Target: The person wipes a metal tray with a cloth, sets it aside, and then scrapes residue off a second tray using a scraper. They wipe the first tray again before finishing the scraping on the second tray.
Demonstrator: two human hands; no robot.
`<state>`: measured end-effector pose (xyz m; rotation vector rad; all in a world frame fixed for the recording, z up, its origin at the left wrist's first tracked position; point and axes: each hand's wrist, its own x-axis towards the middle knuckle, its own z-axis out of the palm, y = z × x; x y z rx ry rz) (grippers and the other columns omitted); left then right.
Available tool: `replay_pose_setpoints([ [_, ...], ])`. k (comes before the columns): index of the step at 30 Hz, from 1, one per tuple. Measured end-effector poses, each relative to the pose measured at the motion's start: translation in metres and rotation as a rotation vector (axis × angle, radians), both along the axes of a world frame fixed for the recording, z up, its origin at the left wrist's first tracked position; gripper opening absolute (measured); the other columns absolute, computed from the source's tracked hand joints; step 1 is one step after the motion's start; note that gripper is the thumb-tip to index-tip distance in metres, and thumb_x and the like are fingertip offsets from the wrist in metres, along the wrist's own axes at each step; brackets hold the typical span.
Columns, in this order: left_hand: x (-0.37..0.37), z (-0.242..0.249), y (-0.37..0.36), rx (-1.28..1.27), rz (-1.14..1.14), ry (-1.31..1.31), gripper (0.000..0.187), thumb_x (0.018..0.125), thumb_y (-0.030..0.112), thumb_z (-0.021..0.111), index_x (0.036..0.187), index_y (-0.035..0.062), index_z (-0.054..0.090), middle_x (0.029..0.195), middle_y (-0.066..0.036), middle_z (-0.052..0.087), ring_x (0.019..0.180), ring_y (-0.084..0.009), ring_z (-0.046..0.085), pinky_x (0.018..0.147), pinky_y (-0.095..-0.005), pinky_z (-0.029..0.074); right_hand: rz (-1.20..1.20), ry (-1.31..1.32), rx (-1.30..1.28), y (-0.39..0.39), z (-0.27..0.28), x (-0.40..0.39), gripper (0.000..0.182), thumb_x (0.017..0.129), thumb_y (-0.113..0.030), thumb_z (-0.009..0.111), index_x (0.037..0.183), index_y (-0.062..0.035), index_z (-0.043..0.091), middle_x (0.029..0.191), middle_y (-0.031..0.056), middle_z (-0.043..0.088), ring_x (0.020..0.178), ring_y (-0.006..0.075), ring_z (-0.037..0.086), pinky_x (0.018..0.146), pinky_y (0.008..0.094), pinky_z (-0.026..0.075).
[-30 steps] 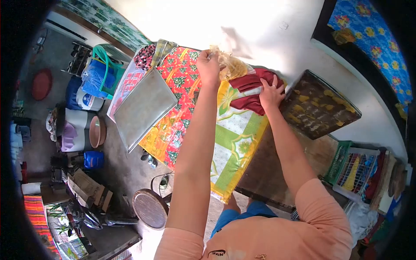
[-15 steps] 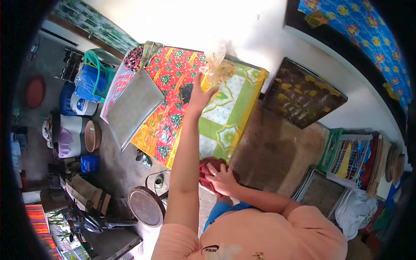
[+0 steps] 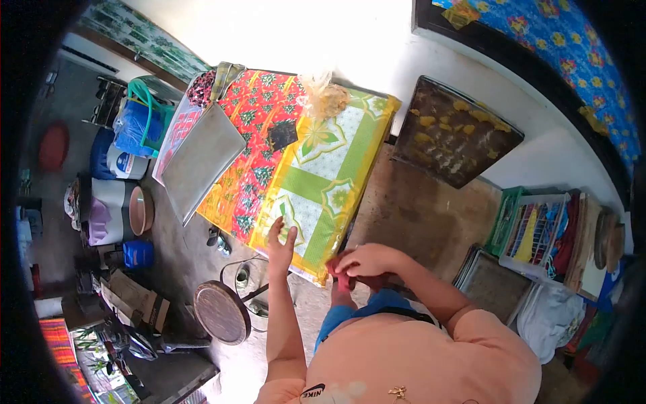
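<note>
My left hand (image 3: 281, 250) is raised over the near edge of the table, thumb and fingers apart, with nothing in it. Under it lies a tablecloth (image 3: 289, 182), green and white on one side and red with a leafy print on the other. My right hand (image 3: 369, 261) grips a crumpled red cloth (image 3: 339, 271) just off the table's near right corner. A clear plastic bag (image 3: 323, 97) with yellowish contents rests at the table's far edge. Closer in, a small dark square (image 3: 282, 135) lies on the red part.
A metal tray (image 3: 204, 161) overhangs the table's left side. Below it stands a round stool (image 3: 221, 312). A dark tray with yellow patches (image 3: 461, 131) leans against the wall at right. Further down are a white basket (image 3: 538, 232) and stacked trays (image 3: 494, 286).
My left hand has drawn back from near the plastic bag to the table's near edge. My right hand has lifted the red cloth off the table corner and moved slightly right.
</note>
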<state>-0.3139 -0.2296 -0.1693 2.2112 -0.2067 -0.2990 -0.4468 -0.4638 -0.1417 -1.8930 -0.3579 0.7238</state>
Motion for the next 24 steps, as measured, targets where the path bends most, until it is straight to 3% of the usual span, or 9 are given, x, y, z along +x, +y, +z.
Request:
replay_pose_setpoints([
  [4, -0.026, 0.032, -0.033, -0.554, -0.170, 0.644, 0.076, 0.090, 0.047, 0.056, 0.147, 0.0089, 0.022, 0.141, -0.017, 0.035, 0.130, -0.0245, 0.035, 0.103, -0.0353, 0.034, -0.455, -0.181, 0.147, -0.019, 0.033, 0.020, 0.039, 0.082, -0.018, 0.062, 0.121, -0.0131, 0.057, 0.119, 0.0127, 0.056, 0.109, 0.0297, 0.056, 0.094, 0.0372, 0.045],
  [8, -0.023, 0.040, -0.096, -0.676, -0.170, 0.358, 0.080, 0.092, 0.033, 0.058, 0.149, 0.0089, 0.007, 0.148, -0.020, 0.023, 0.135, -0.0279, 0.029, 0.108, -0.0390, 0.027, -0.915, -0.450, 0.127, -0.038, 0.030, 0.065, 0.054, 0.078, -0.021, 0.067, 0.128, -0.0089, 0.047, 0.122, 0.0182, 0.053, 0.113, 0.0340, 0.052, 0.096, 0.0381, 0.043],
  [11, -0.007, 0.029, -0.104, -0.450, -0.021, 0.165, 0.072, 0.085, 0.012, 0.066, 0.144, 0.0064, 0.026, 0.142, -0.019, 0.035, 0.130, -0.0289, 0.037, 0.106, -0.0366, 0.031, -1.083, -0.572, -0.097, -0.087, 0.014, 0.121, 0.058, 0.078, -0.024, 0.068, 0.129, -0.0094, 0.045, 0.124, 0.0183, 0.051, 0.114, 0.0348, 0.051, 0.096, 0.0408, 0.042],
  [13, 0.009, 0.001, -0.093, -0.301, -0.125, 0.106, 0.055, 0.086, 0.017, 0.064, 0.135, 0.0060, 0.041, 0.137, -0.018, 0.043, 0.124, -0.0301, 0.042, 0.103, -0.0389, 0.036, -1.136, -0.604, -0.319, -0.109, -0.031, 0.156, 0.064, 0.077, -0.027, 0.069, 0.133, -0.0095, 0.043, 0.132, 0.0190, 0.046, 0.117, 0.0355, 0.049, 0.099, 0.0414, 0.040],
  [16, 0.015, -0.020, -0.101, -0.102, -0.138, -0.077, 0.055, 0.086, 0.022, 0.065, 0.134, 0.0059, 0.042, 0.137, -0.019, 0.043, 0.125, -0.0321, 0.041, 0.104, -0.0403, 0.034, -0.782, -0.344, -0.779, -0.076, -0.036, 0.151, 0.071, 0.078, -0.027, 0.069, 0.139, -0.0102, 0.037, 0.141, 0.0189, 0.038, 0.123, 0.0359, 0.044, 0.103, 0.0401, 0.037],
  [18, 0.008, -0.016, -0.117, 0.017, -0.153, -0.301, 0.065, 0.084, 0.033, 0.067, 0.138, 0.0082, 0.039, 0.142, -0.019, 0.036, 0.130, -0.0383, 0.035, 0.107, -0.0455, 0.029, -0.596, -0.347, -0.503, -0.056, -0.060, 0.151, 0.071, 0.078, -0.029, 0.068, 0.140, -0.0101, 0.037, 0.142, 0.0192, 0.039, 0.127, 0.0328, 0.043, 0.104, 0.0392, 0.036],
  [20, 0.006, -0.016, -0.123, 0.194, -0.361, -0.405, 0.074, 0.079, 0.040, 0.070, 0.141, 0.0157, 0.037, 0.147, -0.018, 0.029, 0.132, -0.0441, 0.028, 0.109, -0.0509, 0.025, -0.511, -0.305, 0.272, -0.046, -0.114, 0.149, 0.062, 0.082, -0.028, 0.063, 0.137, -0.0109, 0.042, 0.136, 0.0192, 0.046, 0.127, 0.0311, 0.044, 0.103, 0.0395, 0.037],
  [23, 0.001, -0.030, -0.116, 0.415, -0.424, -0.332, 0.072, 0.074, 0.048, 0.070, 0.138, 0.0294, 0.042, 0.151, -0.008, 0.024, 0.133, -0.0504, 0.020, 0.106, -0.0604, 0.024, -0.992, -0.101, -0.206, -0.095, -0.022, 0.106, 0.042, 0.085, -0.013, 0.054, 0.126, -0.0043, 0.051, 0.121, 0.0205, 0.056, 0.114, 0.0333, 0.053, 0.097, 0.0402, 0.041],
  [24, 0.002, -0.035, -0.113, 0.433, -0.439, -0.342, 0.070, 0.074, 0.050, 0.069, 0.137, 0.0323, 0.043, 0.153, -0.005, 0.022, 0.133, -0.0512, 0.018, 0.105, -0.0629, 0.024, -1.215, -0.365, -0.200, -0.120, -0.033, 0.100, 0.039, 0.084, -0.014, 0.056, 0.120, -0.0022, 0.054, 0.117, 0.0217, 0.056, 0.110, 0.0359, 0.053, 0.094, 0.0425, 0.043],
])
